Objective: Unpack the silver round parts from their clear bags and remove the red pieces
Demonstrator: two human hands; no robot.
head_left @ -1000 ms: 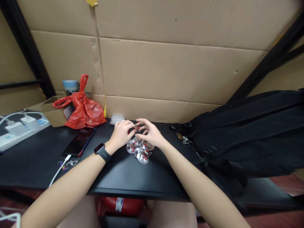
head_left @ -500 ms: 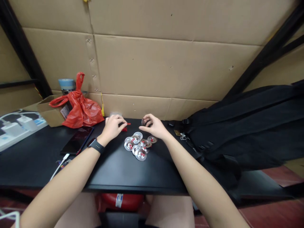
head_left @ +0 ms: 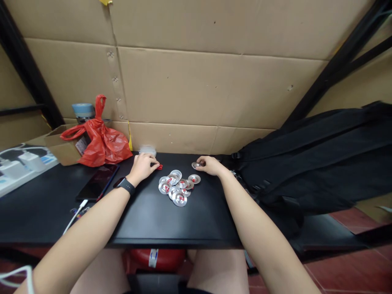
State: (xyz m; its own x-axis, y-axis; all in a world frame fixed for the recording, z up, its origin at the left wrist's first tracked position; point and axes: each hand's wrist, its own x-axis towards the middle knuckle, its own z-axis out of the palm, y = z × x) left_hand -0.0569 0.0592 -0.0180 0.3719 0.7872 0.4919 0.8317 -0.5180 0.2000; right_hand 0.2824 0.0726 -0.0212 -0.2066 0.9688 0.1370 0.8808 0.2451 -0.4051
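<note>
My left hand [head_left: 143,167], with a dark watch on its wrist, is at the back of the black table. Its thumb and fingertips are pinched at some small red straps [head_left: 159,167]. To the right, my right hand [head_left: 210,165] grips a shiny metal disc [head_left: 195,165] by its edge, low at the tabletop; its fingers partly cover the disc. Between and in front of my hands lies a loose pile of several silver finger cymbals [head_left: 179,199], domed in the middle, with red loops. One cymbal [head_left: 194,179] lies at the pile's right edge.
At the left are a red plastic bag [head_left: 105,143], a cardboard box [head_left: 63,149], a phone [head_left: 98,183] and a white power strip [head_left: 39,167]. A clear container [head_left: 147,150] stands behind my left hand. A black backpack [head_left: 306,159] fills the right side.
My right hand has moved right and down with the disc, bringing it to the tabletop. My left hand has lowered slightly, bringing its red strap down to the other red pieces.
</note>
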